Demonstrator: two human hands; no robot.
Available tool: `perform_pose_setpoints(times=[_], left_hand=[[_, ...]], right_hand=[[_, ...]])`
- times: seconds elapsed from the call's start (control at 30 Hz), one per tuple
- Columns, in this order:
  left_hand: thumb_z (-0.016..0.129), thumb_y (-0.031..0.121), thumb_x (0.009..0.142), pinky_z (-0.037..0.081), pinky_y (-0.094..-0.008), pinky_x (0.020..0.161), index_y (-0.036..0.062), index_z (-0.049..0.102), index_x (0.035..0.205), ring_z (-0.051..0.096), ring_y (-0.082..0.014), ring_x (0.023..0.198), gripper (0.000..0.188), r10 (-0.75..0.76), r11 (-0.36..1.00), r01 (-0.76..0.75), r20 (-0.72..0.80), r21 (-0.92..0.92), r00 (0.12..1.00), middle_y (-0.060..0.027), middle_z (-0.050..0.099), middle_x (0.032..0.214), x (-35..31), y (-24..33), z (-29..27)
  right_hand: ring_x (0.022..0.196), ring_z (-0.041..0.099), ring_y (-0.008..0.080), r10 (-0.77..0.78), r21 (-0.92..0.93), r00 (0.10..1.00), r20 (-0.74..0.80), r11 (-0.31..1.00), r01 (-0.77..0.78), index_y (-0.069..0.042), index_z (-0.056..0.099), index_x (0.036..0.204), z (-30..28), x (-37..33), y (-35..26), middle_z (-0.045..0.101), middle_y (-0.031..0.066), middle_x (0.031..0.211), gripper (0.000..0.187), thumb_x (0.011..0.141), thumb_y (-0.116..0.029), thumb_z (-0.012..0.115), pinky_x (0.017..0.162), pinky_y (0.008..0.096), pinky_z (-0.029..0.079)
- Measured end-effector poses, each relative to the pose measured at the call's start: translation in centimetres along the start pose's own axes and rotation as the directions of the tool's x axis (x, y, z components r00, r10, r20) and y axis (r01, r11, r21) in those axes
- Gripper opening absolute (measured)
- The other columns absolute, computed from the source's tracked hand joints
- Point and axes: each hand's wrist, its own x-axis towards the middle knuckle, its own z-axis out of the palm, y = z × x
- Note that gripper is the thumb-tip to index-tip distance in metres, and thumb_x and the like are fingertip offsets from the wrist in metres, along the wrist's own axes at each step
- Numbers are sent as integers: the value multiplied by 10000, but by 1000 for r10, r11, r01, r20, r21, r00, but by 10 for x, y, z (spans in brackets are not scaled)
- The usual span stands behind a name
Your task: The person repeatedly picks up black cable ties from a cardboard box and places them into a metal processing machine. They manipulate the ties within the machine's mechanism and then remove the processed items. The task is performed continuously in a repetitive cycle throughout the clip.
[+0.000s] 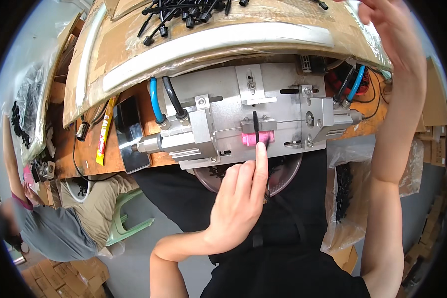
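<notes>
My left hand (238,203) reaches over the metal fixture (283,79) with its index finger stretched and the other fingers curled. That fingertip meets the near end of a slim black stick (255,121), which lies across a small metal holder (269,124) and a pink block (251,139). The thumb is hidden, but the stick appears held at its near end. High at the right, my right hand (390,30) is raised beside the cardboard shelf (357,42). Its fingers look apart, partly cut off by the upper edge, and nothing shows in them.
Pneumatic cylinders (191,141) with blue and black hoses flank the fixture. Black capped sticks (188,12) are heaped on the shelf. A phone (131,134) and yellow packet (104,134) lie left. Below are a bowl (288,181) and plastic bag (335,233). Another person (59,223) sits left.
</notes>
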Motion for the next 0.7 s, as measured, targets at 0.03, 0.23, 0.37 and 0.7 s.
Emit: perform_pose_setpoints(times=[0.03, 0.23, 0.37, 0.7], left_hand=[[600, -32, 717, 470, -298, 801, -123, 440, 1371, 502, -212, 832, 680, -2, 998, 2, -1, 69, 1000, -97, 480, 928, -2, 1, 10], [584, -28, 731, 475, -292, 827, -122, 339, 1435, 487, -213, 836, 751, -22, 997, 16, 87, 79, 996, -95, 452, 905, 11, 1, 16], [584, -16, 736, 475, -292, 843, -128, 345, 1426, 501, -219, 847, 739, -17, 997, 8, 109, 83, 994, -102, 477, 935, 12, 2, 14], [533, -68, 802, 465, -399, 866, -60, 572, 1079, 545, -367, 988, 280, 96, 995, -103, -269, -14, 958, -231, 542, 1018, 170, -55, -49]], right_hand=[[738, 704, 178, -21, 69, 999, -25, 997, 23, 28, 676, 1017, -3, -5, 0, 710, 153, 946, 222, 939, -174, 626, 495, 220, 511], [725, 640, 150, 4, 215, 1000, 0, 977, -4, 4, 634, 1153, -48, -47, 4, 695, 152, 963, 254, 943, -136, 601, 539, 203, 462], [749, 625, 134, -70, 107, 997, -15, 992, 71, 29, 571, 1183, -11, -109, -11, 667, 170, 1038, 270, 930, -62, 594, 519, 166, 453], [572, 580, 191, -79, -128, 973, 218, 986, 109, 73, 534, 1323, 81, -229, 13, 610, 100, 725, 643, 717, 75, 747, 532, 318, 471]])
